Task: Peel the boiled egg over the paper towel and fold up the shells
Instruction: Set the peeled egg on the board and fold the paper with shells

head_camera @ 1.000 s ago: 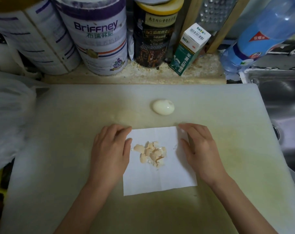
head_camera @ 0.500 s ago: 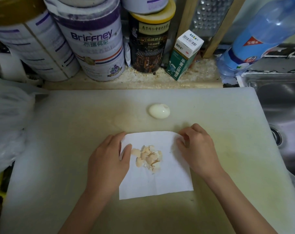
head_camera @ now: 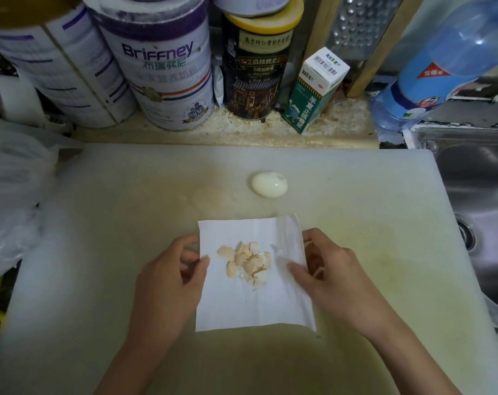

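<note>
Paper towel, thin and limp, lies on the cutting board with brittle shells heaped at its middle. I judge the side edges best to hold. My left hand pinches the left edge, my right hand the raised right edge. Peeled egg, likely slippery, sits just beyond.

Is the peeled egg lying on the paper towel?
No, the egg lies on the bare cutting board beyond the paper towel, clear of its far edge.
</note>
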`<state>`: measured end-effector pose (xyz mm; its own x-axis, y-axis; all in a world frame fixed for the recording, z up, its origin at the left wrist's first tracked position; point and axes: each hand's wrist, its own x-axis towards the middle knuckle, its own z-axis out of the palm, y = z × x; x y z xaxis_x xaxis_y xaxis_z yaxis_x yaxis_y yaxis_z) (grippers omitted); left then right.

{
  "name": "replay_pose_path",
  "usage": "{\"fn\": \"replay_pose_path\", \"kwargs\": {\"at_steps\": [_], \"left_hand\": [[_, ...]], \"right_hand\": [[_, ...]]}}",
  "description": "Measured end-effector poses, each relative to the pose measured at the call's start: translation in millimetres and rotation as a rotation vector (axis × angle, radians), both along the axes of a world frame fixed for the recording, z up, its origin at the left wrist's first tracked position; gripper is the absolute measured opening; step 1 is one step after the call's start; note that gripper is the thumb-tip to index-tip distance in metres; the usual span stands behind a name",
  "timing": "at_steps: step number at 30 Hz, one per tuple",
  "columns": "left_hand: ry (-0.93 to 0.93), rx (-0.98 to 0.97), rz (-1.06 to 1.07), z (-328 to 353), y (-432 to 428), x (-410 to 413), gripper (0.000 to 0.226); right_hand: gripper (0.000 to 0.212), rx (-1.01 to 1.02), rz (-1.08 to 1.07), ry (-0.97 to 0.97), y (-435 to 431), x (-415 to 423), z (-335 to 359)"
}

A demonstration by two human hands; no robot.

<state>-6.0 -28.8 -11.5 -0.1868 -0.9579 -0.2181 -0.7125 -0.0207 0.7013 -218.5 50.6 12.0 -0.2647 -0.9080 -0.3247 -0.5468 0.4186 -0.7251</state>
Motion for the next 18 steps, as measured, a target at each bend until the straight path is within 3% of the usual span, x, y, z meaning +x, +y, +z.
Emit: {"fn": "replay_pose_path", "kwargs": {"at_steps": [3,8,13,18], "left_hand": [[0.049,0.052,0.05,-2,2,0,0.021],[0.09,0.111,0.093,-3,2,0,0.019],[0.204,0.202,0.158,-5,1,1,0.015],[0.324,0.28,0.201,-3,0,-3,0.011]], "right_hand": [[0.014,-0.105,-0.022,-0.157,-6,21,8],[0.017,-0.162,0.093,-0.019,-16,57,-2],[0.038,-0.138,0.107,-0.003,-13,68,-4],[0.019,-0.175,0.232,0.094,-11,66,-4]]}}
